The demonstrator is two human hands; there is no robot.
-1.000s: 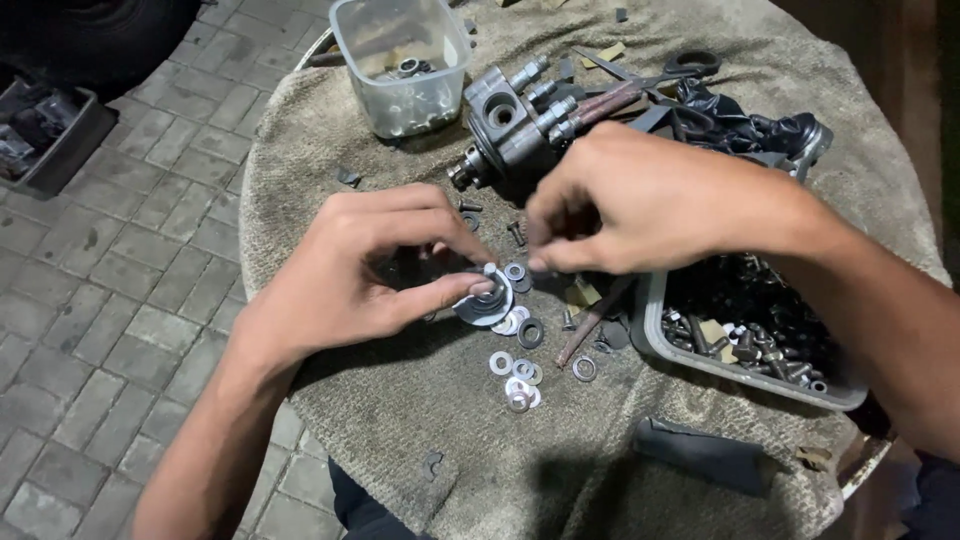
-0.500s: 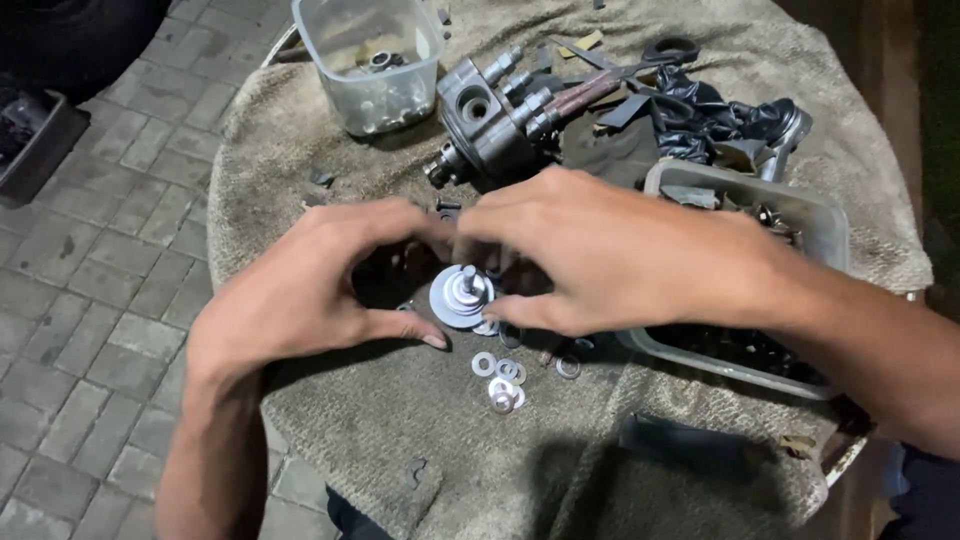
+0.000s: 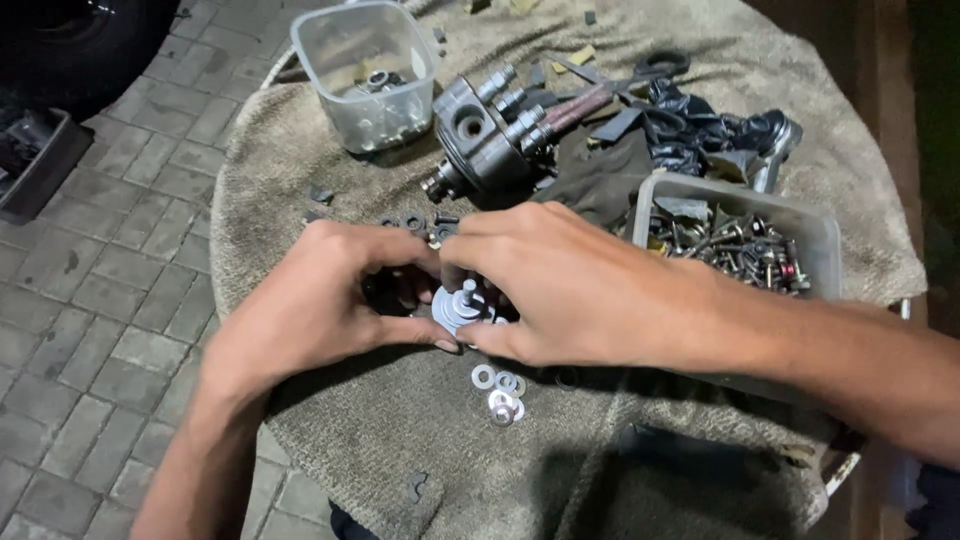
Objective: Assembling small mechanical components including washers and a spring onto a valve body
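Fingers pinching washer stack, clear tub holding screws

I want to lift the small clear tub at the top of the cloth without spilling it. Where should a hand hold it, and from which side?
Probably grip the clear tub by two opposite side walls just under the rim, coming from above. It stands upright with its mouth open, small metal parts lying in the bottom. The metal pump body sits close on its right, so the left and near sides look freer.

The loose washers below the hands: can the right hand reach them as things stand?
Probably yes. The washers lie uncovered on the cloth just below the right hand, though its fingers now hold a small disc part.
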